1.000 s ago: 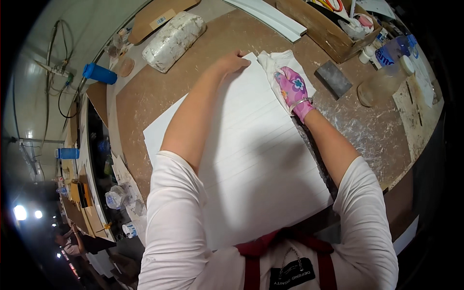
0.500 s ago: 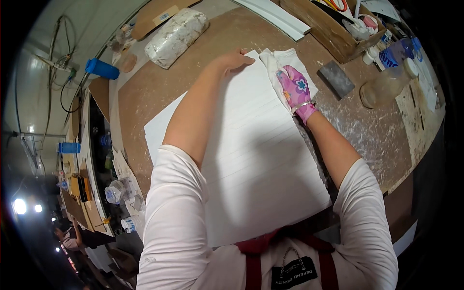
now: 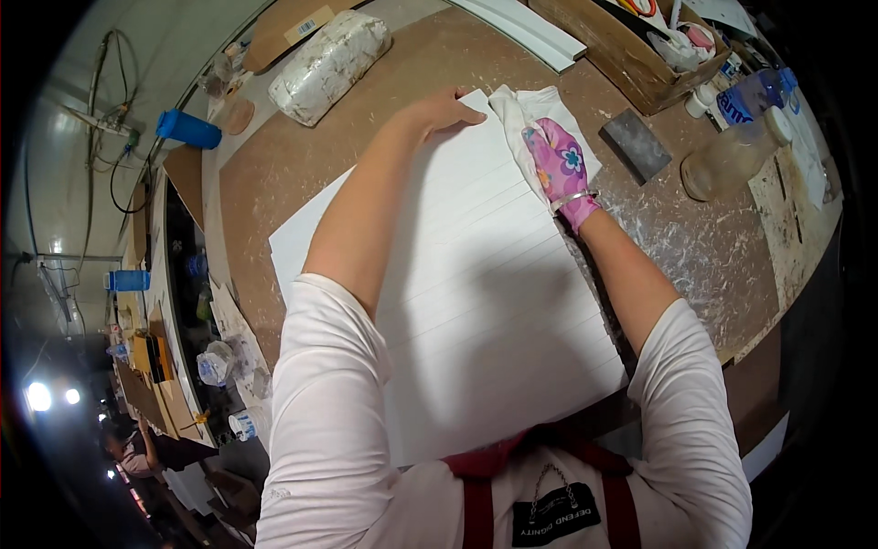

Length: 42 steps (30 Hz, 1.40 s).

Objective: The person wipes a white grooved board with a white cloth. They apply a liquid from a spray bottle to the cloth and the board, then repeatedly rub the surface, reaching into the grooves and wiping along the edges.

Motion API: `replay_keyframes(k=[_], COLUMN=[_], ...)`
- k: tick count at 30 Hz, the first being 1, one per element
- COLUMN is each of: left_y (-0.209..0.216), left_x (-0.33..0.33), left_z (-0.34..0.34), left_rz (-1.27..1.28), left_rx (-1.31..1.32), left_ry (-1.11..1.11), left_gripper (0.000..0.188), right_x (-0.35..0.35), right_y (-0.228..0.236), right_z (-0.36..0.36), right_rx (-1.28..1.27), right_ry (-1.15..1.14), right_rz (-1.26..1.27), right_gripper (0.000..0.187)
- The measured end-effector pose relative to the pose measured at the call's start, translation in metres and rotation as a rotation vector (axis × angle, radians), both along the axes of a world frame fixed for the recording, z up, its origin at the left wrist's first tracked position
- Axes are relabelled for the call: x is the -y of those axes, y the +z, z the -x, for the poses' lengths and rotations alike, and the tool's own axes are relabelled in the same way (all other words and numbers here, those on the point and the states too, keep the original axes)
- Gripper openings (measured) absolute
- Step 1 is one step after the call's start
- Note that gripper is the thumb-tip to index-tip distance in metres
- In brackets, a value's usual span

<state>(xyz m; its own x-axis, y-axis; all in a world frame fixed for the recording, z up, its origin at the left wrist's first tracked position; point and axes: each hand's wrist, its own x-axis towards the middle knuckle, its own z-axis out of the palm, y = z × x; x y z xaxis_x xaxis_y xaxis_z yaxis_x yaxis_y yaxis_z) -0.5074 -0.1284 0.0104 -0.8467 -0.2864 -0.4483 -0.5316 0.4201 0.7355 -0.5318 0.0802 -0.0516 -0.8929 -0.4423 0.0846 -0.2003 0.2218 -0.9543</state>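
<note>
the white panel (image 3: 494, 238) lies on the brown table (image 3: 274, 174) before me. at its far edge rests my left hand (image 3: 445, 112), thumb on top; whether the fingers clamp it, i cannot tell. along its right edge my pink-gloved right hand (image 3: 560, 166) lies on a white cloth (image 3: 549, 101), fingers together, grip unclear. right of the panel sits a grey block (image 3: 635, 147).

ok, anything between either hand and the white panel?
Right side, yes: a white cloth lies between the pink-gloved right hand and the right edge of the white panel, near its far end. Nothing visible separates the bare left hand from the panel's far edge.
</note>
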Motion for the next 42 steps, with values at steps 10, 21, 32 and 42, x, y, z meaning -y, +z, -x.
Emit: replay_keyframes(k=[10, 21, 32, 42], left_y=[0.003, 0.010, -0.002, 0.012], left_x=[0.008, 0.002, -0.007, 0.061], left_z=[-0.004, -0.012, -0.005, -0.163], left_rz=[-0.094, -0.065, 0.097, 0.521], left_rx=[-0.025, -0.084, -0.069, -0.512], left_ry=[-0.113, -0.201, -0.146, 0.277], left_gripper=[0.075, 0.084, 0.090, 0.057], right_x=[-0.003, -0.003, -0.008, -0.031], right_y=[0.004, 0.003, 0.015, 0.005], right_z=[-0.004, -0.003, -0.008, 0.040], right_rx=[-0.099, 0.017, -0.037, 0.378], right_ry=[-0.032, -0.054, -0.053, 0.085], right_rz=[0.047, 0.083, 0.007, 0.531], right_gripper=[0.025, 0.027, 0.026, 0.030])
